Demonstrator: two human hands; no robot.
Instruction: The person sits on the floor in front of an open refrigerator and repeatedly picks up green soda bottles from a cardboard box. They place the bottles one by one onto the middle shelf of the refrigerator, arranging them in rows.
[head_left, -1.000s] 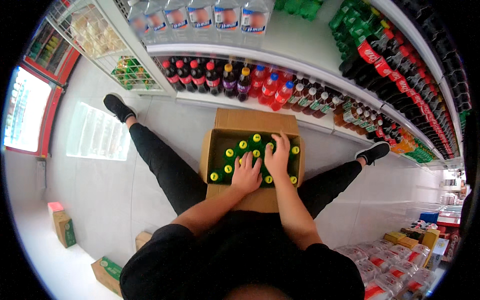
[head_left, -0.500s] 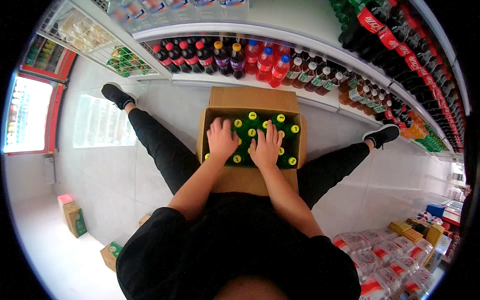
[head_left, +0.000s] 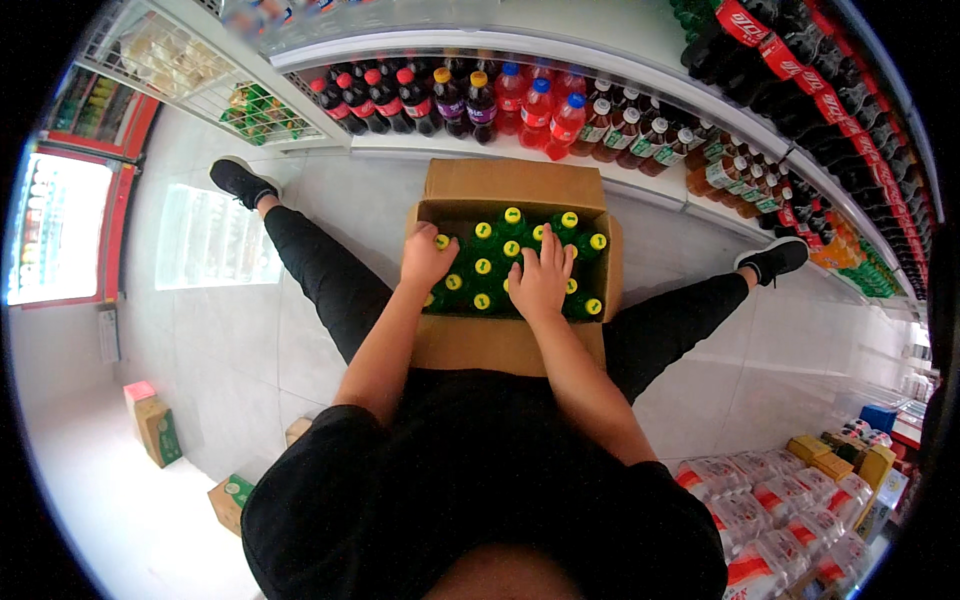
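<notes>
A: What differs from 0.5 s ago?

B: The box sits in much the same place between the legs. The left hand has slid toward the box's left wall; before, it lay further in, on the caps. The right hand stays over the middle of the box, fingers spread.

A: Are the hands gripping?

B: The left hand is curled over a bottle top at the box's left edge; I cannot tell if it grips it. The right hand lies open and flat on the caps, holding nothing.

A: Counts?

B: 1 open cardboard box, its far flap standing up. About 12 yellow caps show on green bottles inside it; the hands hide others. 2 hands, 2 black shoes, 1 either side of the box. Beyond the box, a shelf carries a row of bottles with red, blue, yellow and white caps, too many to count surely.
</notes>
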